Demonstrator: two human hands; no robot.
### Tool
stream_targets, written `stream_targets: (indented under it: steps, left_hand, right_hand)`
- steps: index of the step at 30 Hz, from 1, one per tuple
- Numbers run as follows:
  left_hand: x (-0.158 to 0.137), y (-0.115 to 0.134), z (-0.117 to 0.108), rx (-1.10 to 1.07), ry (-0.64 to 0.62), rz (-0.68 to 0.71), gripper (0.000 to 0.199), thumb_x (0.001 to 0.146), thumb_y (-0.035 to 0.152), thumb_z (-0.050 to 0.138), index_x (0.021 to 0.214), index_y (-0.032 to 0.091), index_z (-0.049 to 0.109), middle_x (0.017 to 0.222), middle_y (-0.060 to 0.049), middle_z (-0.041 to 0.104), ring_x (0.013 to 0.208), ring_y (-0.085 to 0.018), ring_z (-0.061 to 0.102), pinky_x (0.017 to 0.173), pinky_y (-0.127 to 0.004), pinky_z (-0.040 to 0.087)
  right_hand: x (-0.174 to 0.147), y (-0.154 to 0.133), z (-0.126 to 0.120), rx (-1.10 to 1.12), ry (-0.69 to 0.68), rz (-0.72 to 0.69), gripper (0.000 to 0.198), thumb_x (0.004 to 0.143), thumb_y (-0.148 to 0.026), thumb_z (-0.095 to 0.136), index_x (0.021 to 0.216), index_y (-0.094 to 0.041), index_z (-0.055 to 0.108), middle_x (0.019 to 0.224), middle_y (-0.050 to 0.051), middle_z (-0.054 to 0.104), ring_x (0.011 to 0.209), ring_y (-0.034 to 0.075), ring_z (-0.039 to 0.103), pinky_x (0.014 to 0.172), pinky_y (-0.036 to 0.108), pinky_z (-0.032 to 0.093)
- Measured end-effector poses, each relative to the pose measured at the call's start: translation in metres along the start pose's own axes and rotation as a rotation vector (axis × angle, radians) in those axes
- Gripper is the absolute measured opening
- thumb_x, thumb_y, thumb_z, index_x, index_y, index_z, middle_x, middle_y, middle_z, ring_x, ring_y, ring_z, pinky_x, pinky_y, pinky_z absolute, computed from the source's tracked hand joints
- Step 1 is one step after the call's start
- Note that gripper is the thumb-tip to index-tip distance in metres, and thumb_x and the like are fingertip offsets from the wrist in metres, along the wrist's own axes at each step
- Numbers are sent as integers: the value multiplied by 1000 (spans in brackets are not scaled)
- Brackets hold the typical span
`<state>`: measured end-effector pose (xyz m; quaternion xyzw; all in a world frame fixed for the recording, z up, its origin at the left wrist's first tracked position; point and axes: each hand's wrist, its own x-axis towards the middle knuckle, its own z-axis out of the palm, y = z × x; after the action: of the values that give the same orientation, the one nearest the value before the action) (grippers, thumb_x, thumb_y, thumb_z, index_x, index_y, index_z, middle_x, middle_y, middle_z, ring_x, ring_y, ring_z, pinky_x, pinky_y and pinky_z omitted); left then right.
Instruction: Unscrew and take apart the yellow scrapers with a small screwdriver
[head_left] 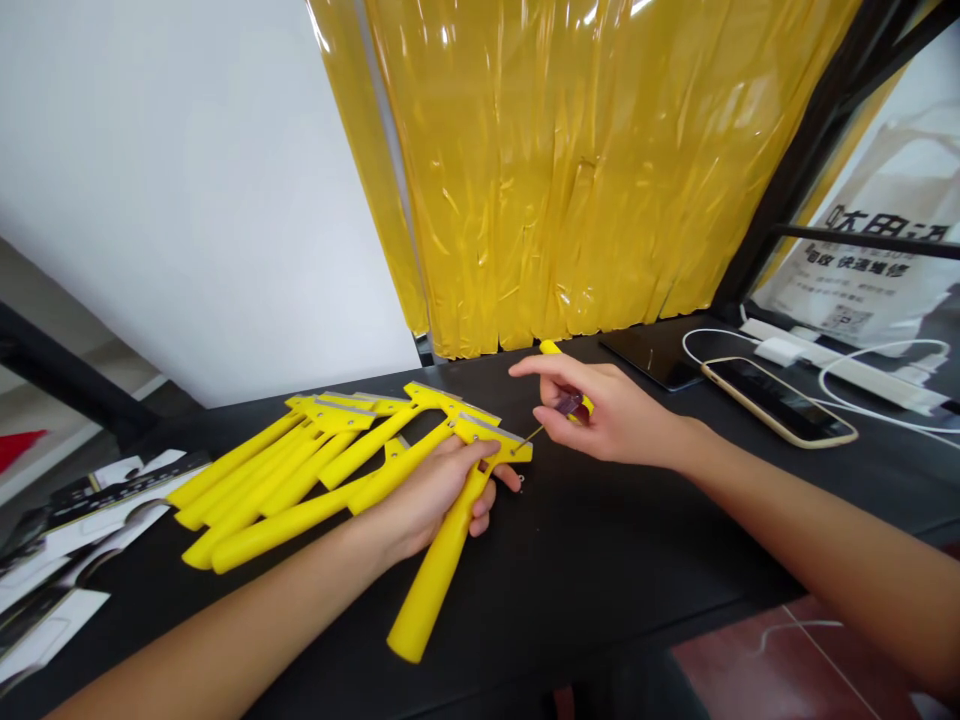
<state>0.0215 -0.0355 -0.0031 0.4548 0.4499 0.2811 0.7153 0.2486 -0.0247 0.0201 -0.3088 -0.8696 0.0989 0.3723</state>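
Observation:
My left hand [450, 480] is closed around the head end of a yellow scraper [435, 580], whose handle slants down toward the table's front edge. In my right hand [607, 405] is a screwdriver [570, 404] with a dark purple handle, pinched between thumb and fingers with the index finger stretched out. Its thin shaft reaches to a screw near the right end of the scraper's head. Just below that head lies a small metal piece [521, 484], too small to name. Left of my left hand, several more yellow scrapers [262, 470] lie in an overlapping pile. A yellow end [550, 347] shows behind my right hand, mostly hidden.
On the black table [600, 590] at the right lie a phone [780, 400], a dark flat tablet-like slab [652, 357] and a white power strip [847, 365] with cables. Printed cards [67, 550] are heaped at the left. A yellow plastic curtain [570, 200] hangs behind.

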Motion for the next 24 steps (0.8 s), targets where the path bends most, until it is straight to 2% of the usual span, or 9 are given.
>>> stream_targets:
  steps: [5, 9, 12, 16, 19, 24]
  left_hand:
    - [-4, -4, 5, 93, 25, 56, 42, 97, 51, 47, 87, 13, 64, 56, -3, 62, 32, -12, 46, 32, -24, 39]
    - [-7, -3, 6, 133, 37, 95, 39, 96, 47, 47, 83, 14, 62, 50, -2, 58, 33, -14, 48, 34, -26, 41]
    - [-6, -3, 5, 131, 51, 107, 25, 93, 36, 50, 85, 14, 59, 55, -2, 61, 33, -12, 46, 33, -25, 40]
    - [-3, -9, 2, 130, 53, 150, 11, 88, 27, 55, 89, 17, 54, 79, -7, 71, 37, -9, 46, 32, -23, 38]
    - [-1, -13, 0, 143, 28, 181, 17, 90, 33, 57, 96, 18, 52, 89, -8, 73, 39, -8, 48, 33, -23, 40]
    - [0, -16, -2, 185, -30, 209, 23, 94, 39, 55, 101, 18, 50, 94, -8, 73, 37, -9, 49, 32, -24, 42]
  right_hand:
    - [0, 3, -3, 2, -20, 38, 29, 99, -32, 55, 126, -21, 58, 76, -3, 59, 61, 10, 52, 57, 22, 39]
    - [0, 0, -8, 25, 0, 61, 26, 102, -34, 51, 123, -21, 59, 77, -2, 64, 61, 10, 57, 58, 22, 41]
    - [-1, -3, -8, 38, 91, 66, 25, 103, -32, 48, 123, -21, 57, 77, -1, 62, 62, 11, 57, 59, 24, 43]
    - [-3, -6, -1, 72, 283, 69, 22, 104, -35, 46, 119, -22, 56, 79, 0, 59, 69, 14, 58, 64, 27, 47]
    - [-5, -7, 6, 102, 250, 32, 21, 104, -35, 46, 119, -22, 55, 81, 0, 58, 69, 13, 57, 65, 27, 47]
    - [-6, -6, 13, 87, 180, -4, 21, 104, -33, 46, 119, -21, 55, 93, 3, 62, 71, 12, 57, 64, 26, 47]
